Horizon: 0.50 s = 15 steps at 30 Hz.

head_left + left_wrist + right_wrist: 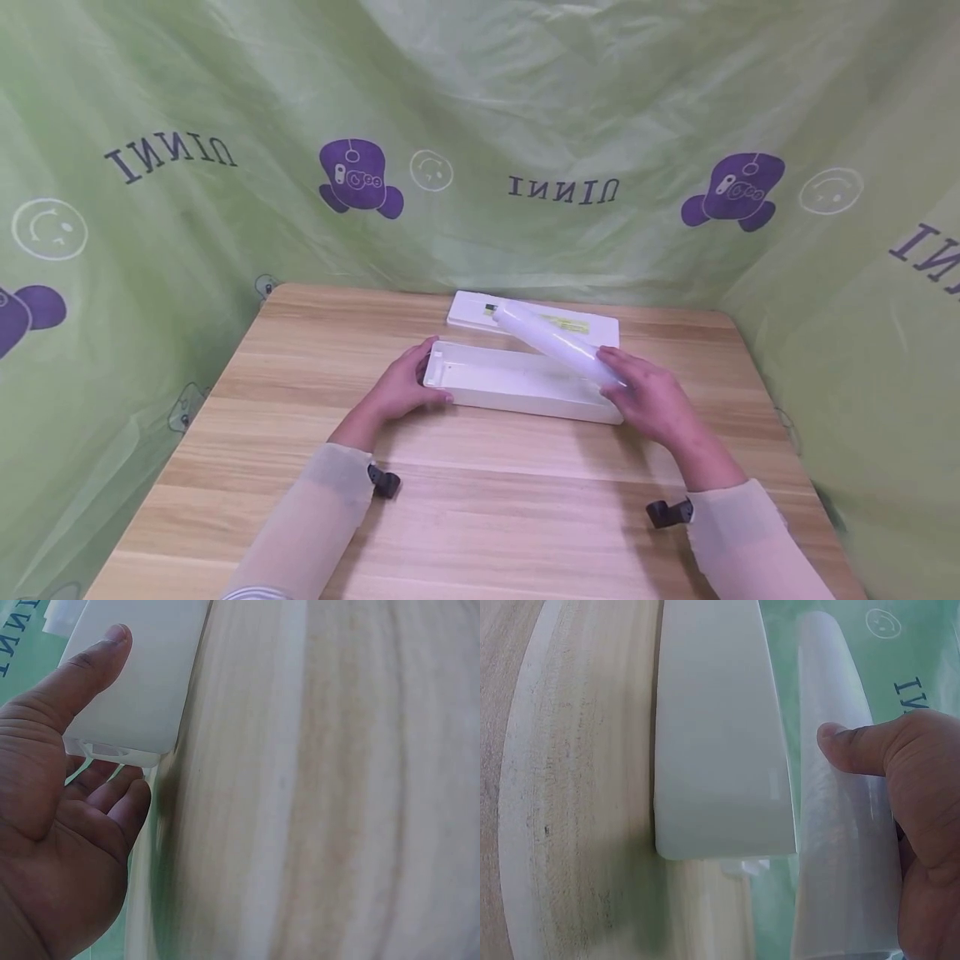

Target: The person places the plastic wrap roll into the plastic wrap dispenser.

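Note:
A long white plastic box (525,402) without its cover lies on the wooden table, its hollow facing up. My left hand (401,387) holds its left end, the thumb (101,664) on the front wall and the fingers curled at the end wall. In my right hand (651,398) is a roll of cling film (551,335), gripped near its right end. The roll slants over the box, its far end raised to the left. In the right wrist view, my thumb (851,746) presses along the roll (836,847), beside the box's outer wall (720,750).
Behind the box lies a flat white lid (468,310) with a yellow-green label (570,324), partly covered by the roll. A green printed curtain (480,100) encloses the back and sides of the wooden table (480,508).

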### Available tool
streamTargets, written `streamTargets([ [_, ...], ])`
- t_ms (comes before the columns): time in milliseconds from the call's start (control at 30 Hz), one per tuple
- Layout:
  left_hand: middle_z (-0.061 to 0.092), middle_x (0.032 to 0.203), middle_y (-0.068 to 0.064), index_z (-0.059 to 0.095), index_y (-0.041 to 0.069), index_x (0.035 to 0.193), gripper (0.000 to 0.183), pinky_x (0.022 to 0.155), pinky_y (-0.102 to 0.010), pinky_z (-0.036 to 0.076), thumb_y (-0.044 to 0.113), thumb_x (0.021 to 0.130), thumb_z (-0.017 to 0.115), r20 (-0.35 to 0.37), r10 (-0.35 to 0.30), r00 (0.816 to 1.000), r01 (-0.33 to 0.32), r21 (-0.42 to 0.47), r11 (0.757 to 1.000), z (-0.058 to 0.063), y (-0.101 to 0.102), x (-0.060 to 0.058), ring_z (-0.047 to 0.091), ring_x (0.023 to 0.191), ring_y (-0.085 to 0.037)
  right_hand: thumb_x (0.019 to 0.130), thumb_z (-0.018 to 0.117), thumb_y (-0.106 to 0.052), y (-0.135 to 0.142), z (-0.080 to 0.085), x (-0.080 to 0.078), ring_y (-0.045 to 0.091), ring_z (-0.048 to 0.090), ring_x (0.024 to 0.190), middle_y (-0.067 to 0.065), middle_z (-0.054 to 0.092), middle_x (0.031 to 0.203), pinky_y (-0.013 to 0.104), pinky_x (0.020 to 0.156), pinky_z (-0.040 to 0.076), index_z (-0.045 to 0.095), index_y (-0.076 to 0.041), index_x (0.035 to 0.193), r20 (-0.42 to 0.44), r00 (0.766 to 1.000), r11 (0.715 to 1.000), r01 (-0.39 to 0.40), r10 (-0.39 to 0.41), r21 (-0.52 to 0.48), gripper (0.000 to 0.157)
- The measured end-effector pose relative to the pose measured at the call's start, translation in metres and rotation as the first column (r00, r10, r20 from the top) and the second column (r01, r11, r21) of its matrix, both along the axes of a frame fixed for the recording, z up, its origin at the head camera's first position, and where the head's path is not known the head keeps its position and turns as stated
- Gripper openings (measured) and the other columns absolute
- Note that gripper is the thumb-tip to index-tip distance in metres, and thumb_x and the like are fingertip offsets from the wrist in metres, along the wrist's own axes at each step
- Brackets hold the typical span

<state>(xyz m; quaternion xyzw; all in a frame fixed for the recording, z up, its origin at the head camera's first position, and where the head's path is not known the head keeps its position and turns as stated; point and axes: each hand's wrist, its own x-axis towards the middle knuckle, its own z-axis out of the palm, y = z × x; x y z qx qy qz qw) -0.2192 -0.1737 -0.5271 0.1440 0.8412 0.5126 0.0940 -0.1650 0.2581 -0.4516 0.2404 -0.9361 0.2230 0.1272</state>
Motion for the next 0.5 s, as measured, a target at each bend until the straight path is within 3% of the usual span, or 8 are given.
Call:
streamTargets([
  [500,0.038,0.159,-0.02,0.025,0.006,0.164,0.123,0.121,-0.045,0.036,0.026,0.068,0.1,-0.004,-0.007,1.0,0.007,0.037,0.999,-0.0034,0.0004,-0.0025,0.045,0.145,-0.034,0.087,0.083,-0.01,-0.0097,0.0011,-0.0024,0.042,0.062,0.126,0.014,0.062,0.144,0.059,0.104,0.051,0.062,-0.005,0.143,-0.001,1.0,1.0,-0.031,0.031,0.003,0.06],
])
